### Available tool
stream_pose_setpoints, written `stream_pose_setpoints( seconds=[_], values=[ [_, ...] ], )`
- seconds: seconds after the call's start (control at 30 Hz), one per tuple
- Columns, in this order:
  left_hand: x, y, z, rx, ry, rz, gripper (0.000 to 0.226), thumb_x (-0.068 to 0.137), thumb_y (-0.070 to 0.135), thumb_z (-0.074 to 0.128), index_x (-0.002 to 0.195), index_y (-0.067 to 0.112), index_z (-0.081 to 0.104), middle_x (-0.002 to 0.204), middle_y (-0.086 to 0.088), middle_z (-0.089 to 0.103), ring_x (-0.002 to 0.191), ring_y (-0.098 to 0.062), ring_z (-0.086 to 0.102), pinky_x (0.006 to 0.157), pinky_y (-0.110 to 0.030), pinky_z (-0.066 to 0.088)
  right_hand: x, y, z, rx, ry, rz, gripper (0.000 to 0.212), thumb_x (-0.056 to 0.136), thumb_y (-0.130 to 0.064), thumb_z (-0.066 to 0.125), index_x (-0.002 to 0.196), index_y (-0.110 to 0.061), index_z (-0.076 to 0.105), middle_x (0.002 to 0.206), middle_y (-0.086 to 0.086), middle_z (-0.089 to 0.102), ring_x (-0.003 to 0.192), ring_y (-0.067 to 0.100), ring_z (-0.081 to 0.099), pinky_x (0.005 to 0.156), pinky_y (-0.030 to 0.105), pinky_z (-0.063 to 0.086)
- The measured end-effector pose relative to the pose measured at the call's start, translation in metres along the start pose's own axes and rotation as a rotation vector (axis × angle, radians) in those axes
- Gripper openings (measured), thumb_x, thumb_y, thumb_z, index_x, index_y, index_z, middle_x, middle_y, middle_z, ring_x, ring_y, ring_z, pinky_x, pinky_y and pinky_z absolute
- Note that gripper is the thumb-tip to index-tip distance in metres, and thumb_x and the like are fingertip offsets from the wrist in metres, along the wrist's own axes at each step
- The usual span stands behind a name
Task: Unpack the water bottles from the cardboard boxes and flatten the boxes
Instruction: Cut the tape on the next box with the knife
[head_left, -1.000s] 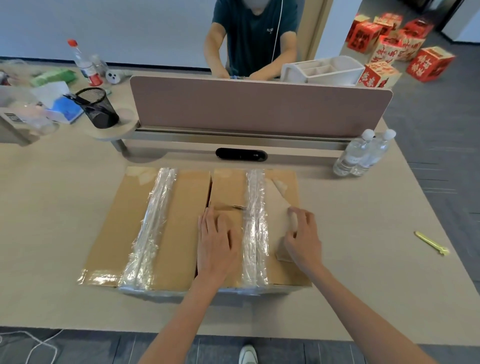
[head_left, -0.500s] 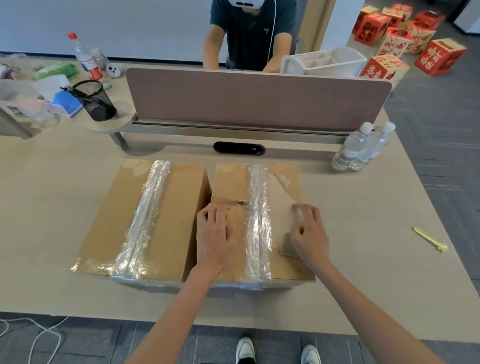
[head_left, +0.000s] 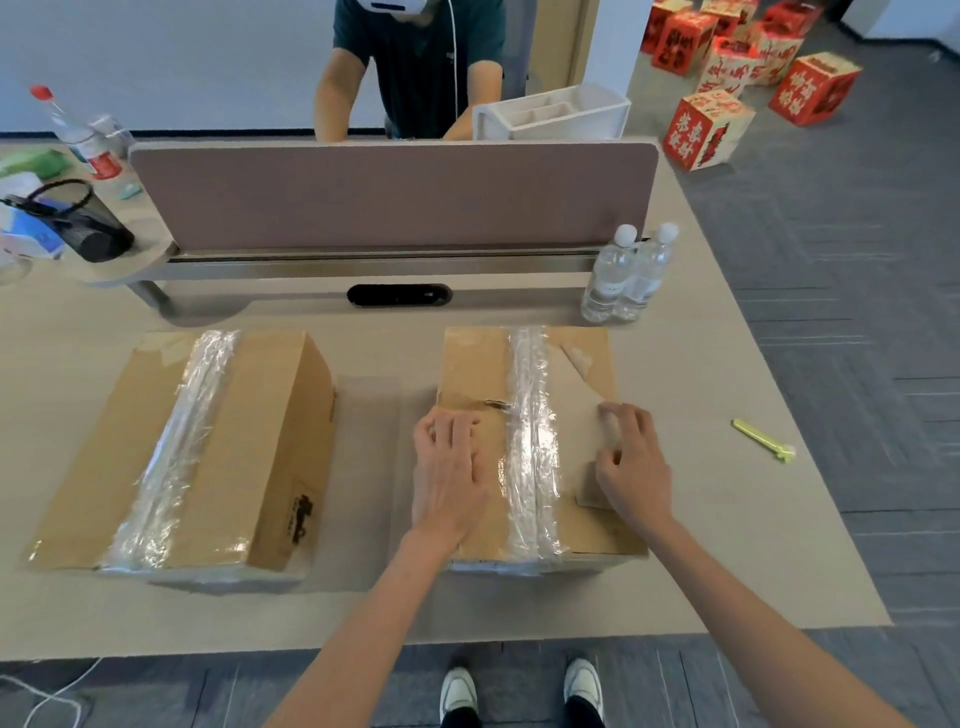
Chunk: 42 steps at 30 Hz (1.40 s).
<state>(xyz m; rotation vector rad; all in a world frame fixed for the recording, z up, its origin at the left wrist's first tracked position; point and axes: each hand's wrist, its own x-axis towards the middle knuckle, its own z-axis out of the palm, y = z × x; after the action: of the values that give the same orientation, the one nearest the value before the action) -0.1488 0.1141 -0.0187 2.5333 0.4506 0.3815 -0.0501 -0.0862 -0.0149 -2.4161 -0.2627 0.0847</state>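
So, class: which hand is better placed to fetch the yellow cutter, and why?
Likely the right hand: it rests on the right box, on the side nearest the cutter; the left hand lies beyond the tape.

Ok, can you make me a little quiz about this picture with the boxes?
1. True or false: the left box is flattened already.
2. How many water bottles stand by the divider? A one, B two, C four.
3. Which box do the left hand and right hand rest on?
Key: 1 false; 2 B; 3 the right box.
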Motion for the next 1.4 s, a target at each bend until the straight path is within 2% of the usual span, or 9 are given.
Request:
stream_pose_setpoints(
  seconds=[0.27,0.4,0.6,0.77,0.87,1.03,1.13,1.27,1.4],
  values=[
    [0.003,0.064,0.05,-0.011,-0.019,0.017,0.029,0.089,0.015,0.039,0.116,0.015,0.048,0.122,-0.002,0.047,0.121,-0.029,0.037,0.089,-0.024,0.039,0.016,0.062,-0.05,-0.037,0.023,0.0,0.048,0.083,-0.012,0.051,0.125,-0.034,0.045,0.13,-0.009,0.04,0.096,0.019,0.055,0.073,0.034,0.044],
    [0.004,0.096,0.074,-0.012,-0.017,0.03,0.029,0.09,0.019,0.034,0.116,0.015,0.047,0.122,-0.003,0.047,0.122,-0.031,0.037,0.098,-0.039,0.044,0.022,0.092,-0.074,-0.039,0.023,0.001,0.047,0.084,-0.013,0.05,0.125,-0.034,0.044,0.133,-0.008,0.039,0.092,0.02,0.056,0.073,0.035,0.047],
    [-0.001,0.138,0.097,-0.038,-0.042,0.013,0.031,0.092,0.021,0.035,0.118,0.016,0.049,0.123,-0.001,0.047,0.126,-0.029,0.035,0.085,-0.035,0.052,0.028,0.127,-0.105,-0.032,0.035,-0.012,0.049,0.083,-0.009,0.05,0.127,-0.03,0.046,0.135,-0.007,0.041,0.098,0.021,0.056,0.072,0.031,0.04],
    [-0.003,0.161,0.108,0.04,-0.079,0.023,0.038,0.093,0.024,0.028,0.124,0.018,0.051,0.126,-0.008,0.046,0.129,-0.034,0.033,0.096,-0.043,0.049,0.033,0.148,-0.122,-0.003,0.017,-0.032,0.05,0.082,-0.01,0.051,0.127,-0.031,0.047,0.135,-0.008,0.042,0.08,0.016,0.056,0.07,0.03,0.043],
    [0.0,0.161,0.111,0.071,-0.089,-0.017,0.037,0.094,0.014,0.048,0.129,0.019,0.057,0.135,-0.014,0.047,0.129,-0.034,0.037,0.105,-0.047,0.04,0.036,0.153,-0.126,0.065,-0.032,-0.034,0.049,0.083,-0.013,0.052,0.127,-0.033,0.048,0.132,-0.014,0.041,0.07,0.005,0.055,0.066,0.027,0.041],
    [-0.003,0.159,0.116,0.198,-0.129,-0.003,0.04,0.103,0.03,0.037,0.142,0.026,0.042,0.155,-0.008,0.024,0.148,-0.034,0.009,0.117,-0.051,0.028,0.043,0.173,-0.13,0.296,-0.008,-0.009,0.039,0.09,-0.024,0.046,0.128,-0.034,0.045,0.121,-0.014,0.054,0.099,-0.001,0.056,0.076,0.026,0.049],
    [-0.002,0.156,0.118,0.269,-0.154,0.091,0.049,0.105,0.036,0.027,0.154,0.029,0.025,0.164,-0.004,0.009,0.152,-0.021,-0.006,0.123,-0.051,0.007,0.054,0.198,-0.121,0.429,0.119,0.195,0.024,0.102,-0.021,0.036,0.121,-0.027,0.05,0.105,-0.004,0.064,0.089,0.014,0.064,0.076,0.043,0.055],
    [-0.001,0.155,0.12,0.307,-0.208,0.116,0.053,0.105,0.04,0.017,0.156,0.032,0.006,0.165,0.004,-0.008,0.15,-0.013,-0.016,0.123,-0.05,0.0,0.071,0.242,-0.111,0.057,-0.023,0.262,0.031,0.1,-0.017,0.039,0.128,-0.015,0.051,0.128,0.008,0.057,0.117,0.026,0.051,0.094,0.047,0.046],
    [-0.001,0.156,0.119,0.355,-0.224,0.108,0.055,0.103,0.043,0.009,0.156,0.032,0.002,0.164,0.005,-0.011,0.149,-0.012,-0.019,0.123,-0.049,0.001,0.079,0.263,-0.099,-0.316,-0.329,0.203,0.057,0.099,-0.025,0.044,0.152,-0.019,0.025,0.162,0.01,0.011,0.149,0.028,0.009,0.114,0.046,0.024]
  ],
)
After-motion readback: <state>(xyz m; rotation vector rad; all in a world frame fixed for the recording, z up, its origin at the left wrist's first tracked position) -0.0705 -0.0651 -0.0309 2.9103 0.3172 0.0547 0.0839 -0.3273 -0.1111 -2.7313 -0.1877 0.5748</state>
